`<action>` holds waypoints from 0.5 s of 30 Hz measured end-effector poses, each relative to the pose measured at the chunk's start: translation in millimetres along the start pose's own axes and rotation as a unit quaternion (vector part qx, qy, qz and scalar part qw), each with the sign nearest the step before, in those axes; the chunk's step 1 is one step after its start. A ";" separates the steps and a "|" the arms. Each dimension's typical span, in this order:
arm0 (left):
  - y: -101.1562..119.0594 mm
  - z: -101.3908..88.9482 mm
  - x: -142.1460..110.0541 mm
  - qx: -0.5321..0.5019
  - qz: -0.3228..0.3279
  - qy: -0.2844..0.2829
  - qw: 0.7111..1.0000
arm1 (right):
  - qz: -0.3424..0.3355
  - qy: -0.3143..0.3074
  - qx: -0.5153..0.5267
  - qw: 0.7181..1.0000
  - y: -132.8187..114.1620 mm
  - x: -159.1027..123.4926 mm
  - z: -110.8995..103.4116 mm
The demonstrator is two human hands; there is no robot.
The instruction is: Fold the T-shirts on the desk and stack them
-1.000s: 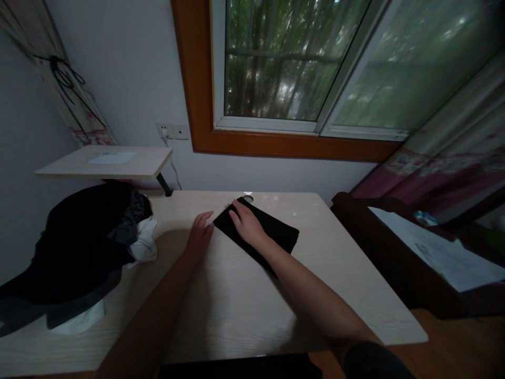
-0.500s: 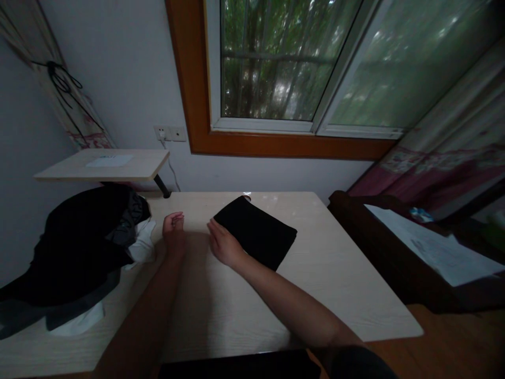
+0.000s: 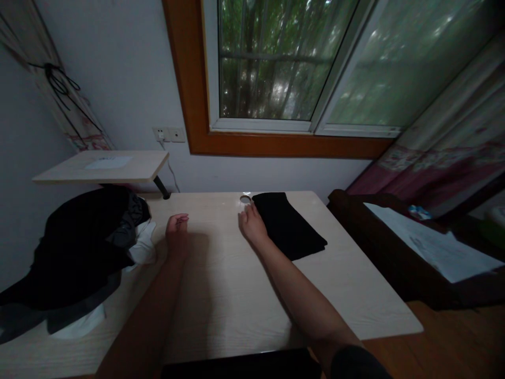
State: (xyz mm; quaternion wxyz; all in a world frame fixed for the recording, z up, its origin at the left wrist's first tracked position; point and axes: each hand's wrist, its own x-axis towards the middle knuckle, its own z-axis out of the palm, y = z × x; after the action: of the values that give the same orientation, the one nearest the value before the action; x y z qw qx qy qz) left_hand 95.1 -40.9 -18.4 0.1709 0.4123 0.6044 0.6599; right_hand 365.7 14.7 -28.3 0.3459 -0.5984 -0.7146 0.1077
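A folded black cloth (image 3: pixel 290 226), probably a garment, lies flat on the pale wooden table (image 3: pixel 232 295). Against its left edge rests my right hand (image 3: pixel 253 225), fingers stretched out and not gripping it. My left hand (image 3: pixel 177 227) hovers or rests over the table further left, palm turned inward, fingers loosely bent, holding nothing. Close to that hand on its left is a heap of dark clothes (image 3: pixel 82 247), with a white cloth (image 3: pixel 142 245) sticking out of it.
A round cable hole (image 3: pixel 245 199) shows near the table's back edge. Above the clothes heap stands a small raised shelf (image 3: pixel 106 167) on a black leg. Right of the table is dark brown furniture with a white sheet (image 3: pixel 434 245); a window is behind.
The folded black cloth has slid right and turned a little, with my right hand moving right along its edge. The cable hole is now uncovered. My left hand has barely moved.
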 end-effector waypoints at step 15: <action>-8.5 2.2 2.1 0.006 0.000 -0.029 1.000 | 0.054 0.019 -0.055 0.997 125.3 7.5 -67.9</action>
State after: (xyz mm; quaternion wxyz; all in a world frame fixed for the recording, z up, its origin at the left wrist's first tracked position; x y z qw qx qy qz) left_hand 93.2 -36.2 -25.9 0.1854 0.4325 0.6034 0.6438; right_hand 505.5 36.6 -46.7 0.3194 -0.6565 -0.6792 0.0753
